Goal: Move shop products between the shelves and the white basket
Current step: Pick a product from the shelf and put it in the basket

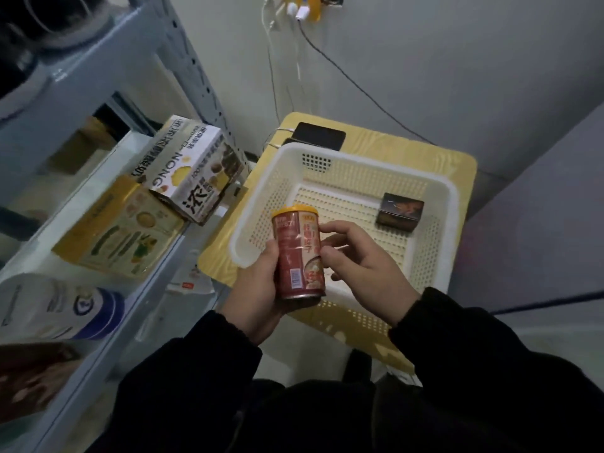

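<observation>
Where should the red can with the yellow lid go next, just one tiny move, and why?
Probably lower the red can straight down into the white basket. The left hand holds it over the basket's near left corner, with the right hand touching its side. The basket floor showing beside it is bare, and the small dark box lies at the far right.

Lower left: dark reddish pack (32, 380) blurred, cut by frame edge. Upper left: dark object (39, 27) cropped, unidentifiable. Mid-frame: fingers of left hand (258, 289) hidden behind red can (299, 256).
</observation>
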